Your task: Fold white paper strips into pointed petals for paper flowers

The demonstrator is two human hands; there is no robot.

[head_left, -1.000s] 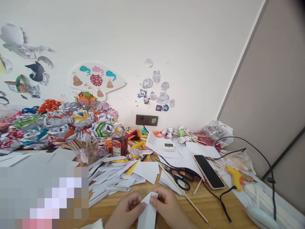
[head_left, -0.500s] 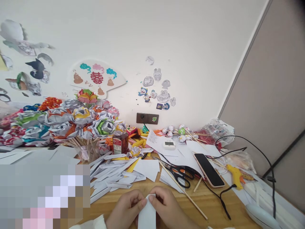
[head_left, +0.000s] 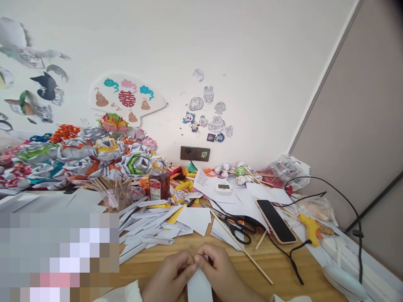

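A narrow strip of white paper (head_left: 199, 287) is held upright at the table's front edge, its lower end cut off by the picture. My left hand (head_left: 171, 274) pinches its top from the left, thumb and fingers closed. From the other side my right hand (head_left: 219, 270) grips the same top end, with its thumb tip against the left thumb. The fingertips cover the paper's upper edge. Beyond the hands lies a heap of folded white paper strips (head_left: 147, 228). Black-handled scissors (head_left: 241, 228) rest to the right of it, beside a thin wooden stick (head_left: 252, 260).
A phone (head_left: 277, 221), a yellow glue gun (head_left: 310, 230) with its cable, and a pale mouse-like object (head_left: 343, 282) lie on the right. Paper flowers (head_left: 108, 151) and a brown bottle (head_left: 159, 186) stand at the back left. A small white timer (head_left: 224, 188) sits on papers.
My thumbs have come together over the paper's top, where they were slightly apart. The strip has shifted a little right and tilted. The view has moved slightly.
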